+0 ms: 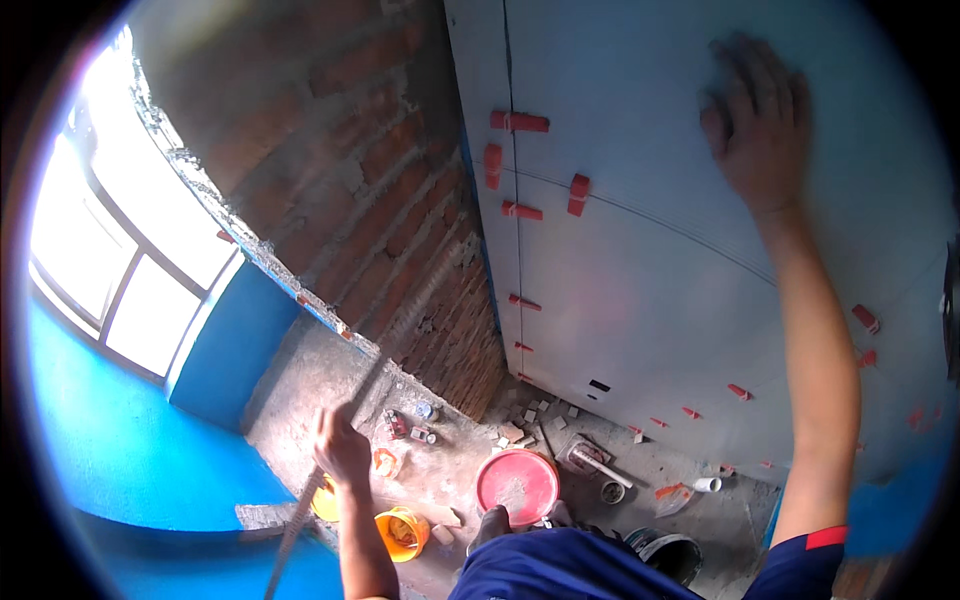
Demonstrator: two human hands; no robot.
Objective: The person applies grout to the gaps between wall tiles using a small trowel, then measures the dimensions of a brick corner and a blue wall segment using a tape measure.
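My left hand (341,446) is closed around a long, thin grey bar (293,535), which slants from the lower left up toward the brick wall. Its upper end blurs against the bricks. High on the right, my right hand (762,120) lies with fingers apart against a large pale grey tile (640,90) on the wall; nothing is in it. Red tile-levelling wedges (520,122) sit along the joints between the tiles, some near the vertical seam to the left of this hand, others (866,318) beside my right forearm.
Bare brick wall (350,180) meets the tiles at a corner. Below stand a red round lid or bucket top (517,484), a yellow bucket (402,534) and a dark bucket (668,552). A trowel (598,464) and tile scraps lie on the floor. Windows (120,250) are at left.
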